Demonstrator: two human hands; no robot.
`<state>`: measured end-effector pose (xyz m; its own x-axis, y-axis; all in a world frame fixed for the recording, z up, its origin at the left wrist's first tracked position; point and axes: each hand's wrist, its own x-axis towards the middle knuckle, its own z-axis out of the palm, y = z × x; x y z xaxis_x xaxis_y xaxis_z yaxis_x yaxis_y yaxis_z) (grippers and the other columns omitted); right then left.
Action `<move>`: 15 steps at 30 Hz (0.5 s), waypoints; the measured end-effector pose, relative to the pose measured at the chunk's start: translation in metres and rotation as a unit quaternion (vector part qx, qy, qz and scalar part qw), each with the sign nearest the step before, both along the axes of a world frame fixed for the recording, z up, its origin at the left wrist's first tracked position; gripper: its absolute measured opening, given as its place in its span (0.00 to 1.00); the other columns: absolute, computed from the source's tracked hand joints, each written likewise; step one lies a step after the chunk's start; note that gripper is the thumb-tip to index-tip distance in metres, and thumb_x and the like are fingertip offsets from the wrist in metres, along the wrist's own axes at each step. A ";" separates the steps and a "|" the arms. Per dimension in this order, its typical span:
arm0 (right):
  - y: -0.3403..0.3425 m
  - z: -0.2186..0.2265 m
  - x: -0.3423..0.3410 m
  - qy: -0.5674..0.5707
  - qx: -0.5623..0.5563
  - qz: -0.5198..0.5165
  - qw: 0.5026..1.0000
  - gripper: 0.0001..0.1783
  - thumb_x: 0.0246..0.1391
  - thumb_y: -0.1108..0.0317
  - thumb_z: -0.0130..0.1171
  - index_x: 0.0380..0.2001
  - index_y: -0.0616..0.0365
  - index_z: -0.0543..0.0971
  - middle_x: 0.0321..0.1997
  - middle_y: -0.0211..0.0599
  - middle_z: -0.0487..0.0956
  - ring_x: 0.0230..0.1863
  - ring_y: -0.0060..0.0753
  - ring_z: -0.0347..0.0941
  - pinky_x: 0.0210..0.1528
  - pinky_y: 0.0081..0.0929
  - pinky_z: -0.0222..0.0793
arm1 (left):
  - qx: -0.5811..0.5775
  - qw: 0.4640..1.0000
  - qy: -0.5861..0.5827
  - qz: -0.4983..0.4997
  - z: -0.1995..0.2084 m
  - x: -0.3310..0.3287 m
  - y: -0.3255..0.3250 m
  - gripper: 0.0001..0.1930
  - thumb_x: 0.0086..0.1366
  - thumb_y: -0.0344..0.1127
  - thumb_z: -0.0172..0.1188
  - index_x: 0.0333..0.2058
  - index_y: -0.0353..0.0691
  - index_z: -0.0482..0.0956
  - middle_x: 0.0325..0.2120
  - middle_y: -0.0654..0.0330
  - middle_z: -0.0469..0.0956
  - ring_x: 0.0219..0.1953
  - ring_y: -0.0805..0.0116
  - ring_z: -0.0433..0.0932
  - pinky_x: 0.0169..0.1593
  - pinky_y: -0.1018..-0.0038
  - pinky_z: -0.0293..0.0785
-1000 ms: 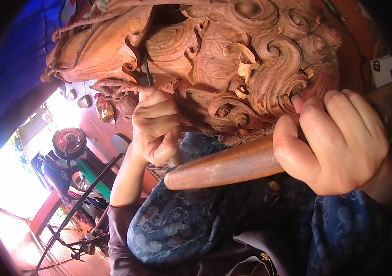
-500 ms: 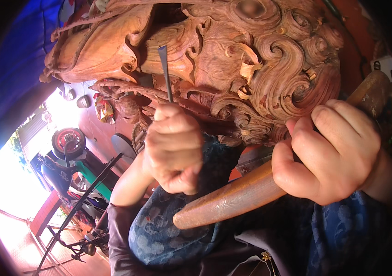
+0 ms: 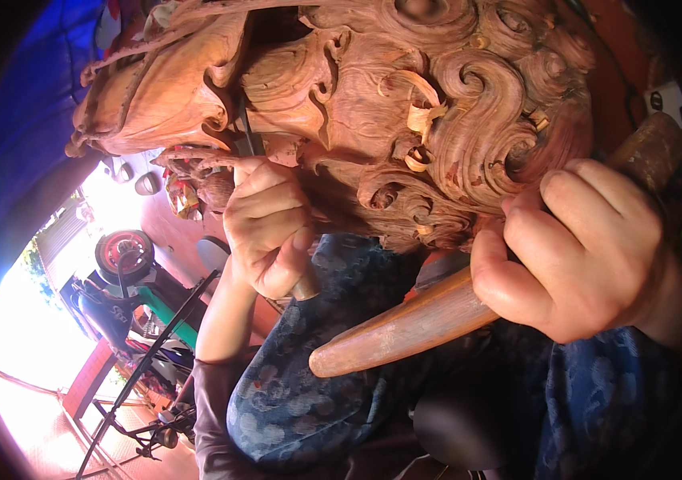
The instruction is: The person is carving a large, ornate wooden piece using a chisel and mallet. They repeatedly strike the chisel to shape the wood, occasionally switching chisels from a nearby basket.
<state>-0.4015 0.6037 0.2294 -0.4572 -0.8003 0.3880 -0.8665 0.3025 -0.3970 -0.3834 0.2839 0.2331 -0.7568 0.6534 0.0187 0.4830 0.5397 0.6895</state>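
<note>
Left hand: my left hand (image 3: 270, 232) is closed round the chisel (image 3: 305, 289), thumb side toward me, blade pointing up and away. Gripping mid-handle probably steadies it and leaves its butt bare below my fist.
Right hand: my right hand (image 3: 569, 260) is wrapped round the wooden club (image 3: 401, 328), knuckles up. I judge this grip gives control, with one long end free, slanting down left.
Wrists: the left forearm rises from below; the right comes in from the right edge, bent inward.
Blade: it reaches a folded edge of the wood carving (image 3: 373, 104); touching or just above, I cannot tell.
Carving: it lies ahead of me, beyond my knee (image 3: 301, 360), likely so close for easy reach.
Shavings: a pale curled shaving (image 3: 422, 118) rests on its scrolls.
Beyond: a red-rimmed wheel (image 3: 124, 254) stands left, under a blue sheet (image 3: 33, 120).
</note>
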 end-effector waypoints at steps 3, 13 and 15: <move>-0.001 0.001 -0.003 0.018 -0.005 0.003 1.000 0.08 0.37 0.72 0.61 0.23 0.58 0.73 0.20 0.38 0.70 0.20 0.32 0.67 0.21 0.25 0.67 | 0.001 1.000 0.000 0.004 0.000 0.001 -0.001 0.10 0.46 0.38 0.54 0.13 0.41 0.70 0.16 0.61 0.69 0.25 0.60 0.69 0.39 0.67 0.60; -0.006 -0.003 -0.012 0.155 -0.034 0.000 0.987 0.10 0.36 0.79 0.62 0.25 0.62 0.73 0.21 0.42 0.70 0.19 0.36 0.69 0.20 0.28 0.68 | 0.003 1.000 -0.011 -0.016 -0.004 -0.006 0.000 0.08 0.43 0.37 0.55 0.13 0.41 0.69 0.16 0.61 0.67 0.24 0.60 0.66 0.38 0.67 0.58; -0.011 0.000 -0.015 0.125 -0.019 -0.007 0.992 0.10 0.35 0.80 0.63 0.25 0.63 0.73 0.21 0.43 0.70 0.19 0.36 0.69 0.20 0.28 0.68 | 0.004 1.000 -0.019 -0.006 -0.003 -0.004 -0.002 0.08 0.44 0.37 0.54 0.13 0.41 0.69 0.15 0.61 0.66 0.24 0.60 0.65 0.38 0.66 0.58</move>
